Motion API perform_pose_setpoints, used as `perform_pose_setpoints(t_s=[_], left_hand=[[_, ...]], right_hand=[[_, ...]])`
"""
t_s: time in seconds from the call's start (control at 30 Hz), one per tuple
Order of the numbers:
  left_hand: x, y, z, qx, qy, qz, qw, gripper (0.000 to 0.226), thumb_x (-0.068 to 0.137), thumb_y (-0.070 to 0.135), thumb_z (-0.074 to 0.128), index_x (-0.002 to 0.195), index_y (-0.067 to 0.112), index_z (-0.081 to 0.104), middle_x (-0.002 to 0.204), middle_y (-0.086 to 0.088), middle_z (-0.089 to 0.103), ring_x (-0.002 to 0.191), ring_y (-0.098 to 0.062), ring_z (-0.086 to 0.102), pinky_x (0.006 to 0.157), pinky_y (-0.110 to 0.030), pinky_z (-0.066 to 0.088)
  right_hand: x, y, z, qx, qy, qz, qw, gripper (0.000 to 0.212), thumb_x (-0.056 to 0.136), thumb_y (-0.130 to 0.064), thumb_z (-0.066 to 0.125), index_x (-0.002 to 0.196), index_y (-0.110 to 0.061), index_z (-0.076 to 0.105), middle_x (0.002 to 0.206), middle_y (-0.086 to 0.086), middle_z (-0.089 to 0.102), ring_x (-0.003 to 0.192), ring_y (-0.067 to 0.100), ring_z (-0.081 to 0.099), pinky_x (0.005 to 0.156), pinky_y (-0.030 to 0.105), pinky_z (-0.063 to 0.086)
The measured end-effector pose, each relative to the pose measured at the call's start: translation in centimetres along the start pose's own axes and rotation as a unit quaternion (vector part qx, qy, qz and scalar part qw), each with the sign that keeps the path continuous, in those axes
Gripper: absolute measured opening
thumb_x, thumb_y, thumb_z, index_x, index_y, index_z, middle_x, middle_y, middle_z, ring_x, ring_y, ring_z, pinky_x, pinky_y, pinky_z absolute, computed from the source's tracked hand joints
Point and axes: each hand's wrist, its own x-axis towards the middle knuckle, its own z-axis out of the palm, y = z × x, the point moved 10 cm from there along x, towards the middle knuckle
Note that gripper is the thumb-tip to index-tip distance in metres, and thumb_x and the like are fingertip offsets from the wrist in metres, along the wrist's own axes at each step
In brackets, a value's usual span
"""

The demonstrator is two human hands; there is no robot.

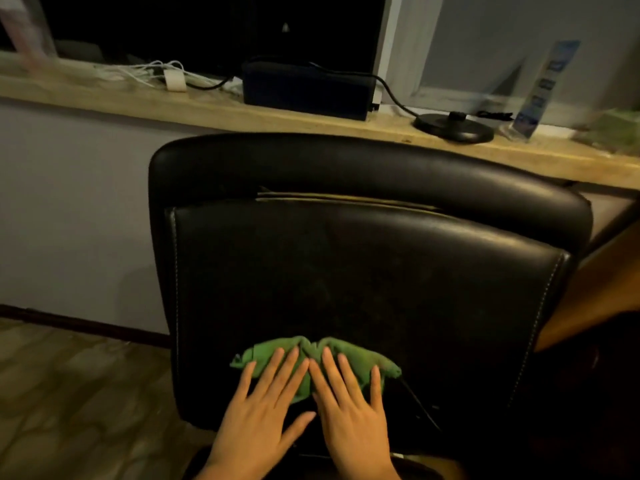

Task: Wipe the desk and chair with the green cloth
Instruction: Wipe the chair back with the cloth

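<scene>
Both hands are pressing flat on the green cloth, fingers spread open rather than gripping: the left hand on its left half, the right hand on its right. The cloth is lying bunched low on the back of the black chair, so the chair step appears to be in hand. Next, probably, the cloth needs pushing upward across the leather (the top edge looks unwiped). The desk is waiting behind. The blue card carries print, too blurred to read.
</scene>
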Motion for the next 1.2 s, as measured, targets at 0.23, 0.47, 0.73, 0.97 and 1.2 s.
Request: perform_pose_setpoints(t_s=[0.23, 0.47, 0.73, 0.97, 1.2], left_hand=[[1.5, -1.0, -1.7, -0.006, 0.034, 0.016, 0.999, 0.062, 0.092, 0.054, 0.008, 0.145, 0.023, 0.006, 0.155, 0.003, -0.014, 0.140, -0.012, -0.010, 0.112, -0.038, -0.003], [9.5, -4.5, -9.8, 0.033, 0.093, -0.026, 0.995, 0.064, 0.092, 0.055, 0.005, 0.144, 0.020, -0.004, 0.152, 0.001, -0.003, 0.139, -0.016, -0.016, 0.111, -0.042, -0.006], [1.3, -0.7, -1.0, 0.012, 0.050, -0.004, 0.999, 0.067, 0.092, 0.056, 0.008, 0.145, 0.018, -0.009, 0.153, 0.002, -0.020, 0.141, -0.015, -0.009, 0.112, -0.041, -0.006], [-3.6, 3.5, 6.0, -0.017, -0.014, 0.030, 0.999, 0.062, 0.093, 0.052, 0.005, 0.144, 0.019, -0.009, 0.153, 0.002, -0.022, 0.140, -0.013, -0.013, 0.111, -0.038, -0.011], [-2.0, 7.7, 6.3, -0.031, -0.048, 0.100, 0.993, 0.062, 0.093, 0.053, 0.007, 0.145, 0.021, -0.003, 0.154, 0.004, -0.017, 0.140, -0.010, -0.012, 0.111, -0.035, -0.009]], right_hand=[[2.3, 0.8, -1.9, 0.016, -0.006, -0.008, 1.000, 0.053, 0.097, -0.034, 0.027, 0.148, -0.028, 0.018, 0.158, -0.005, 0.000, 0.138, 0.013, 0.020, 0.113, 0.048, -0.004], [12.1, 3.1, -8.1, 0.041, 0.061, 0.056, 0.996, 0.058, 0.092, -0.029, 0.035, 0.147, -0.023, 0.018, 0.153, -0.002, 0.010, 0.143, 0.016, -0.005, 0.113, 0.048, -0.009], [1.7, 0.4, -0.4, 0.023, -0.004, 0.009, 1.000, 0.055, 0.099, -0.032, 0.022, 0.150, -0.024, 0.002, 0.157, -0.003, -0.013, 0.143, 0.013, -0.006, 0.114, 0.048, -0.009], [-6.8, 0.3, 4.4, 0.046, -0.074, 0.056, 0.995, 0.076, 0.085, -0.035, 0.038, 0.150, -0.024, 0.000, 0.157, -0.004, -0.011, 0.118, 0.009, 0.049, 0.114, 0.045, -0.006], [-10.2, 5.0, 3.2, 0.040, -0.062, 0.118, 0.990, 0.051, 0.101, -0.041, 0.014, 0.150, -0.030, 0.003, 0.157, -0.009, -0.005, 0.115, 0.011, 0.052, 0.115, 0.045, -0.003]])
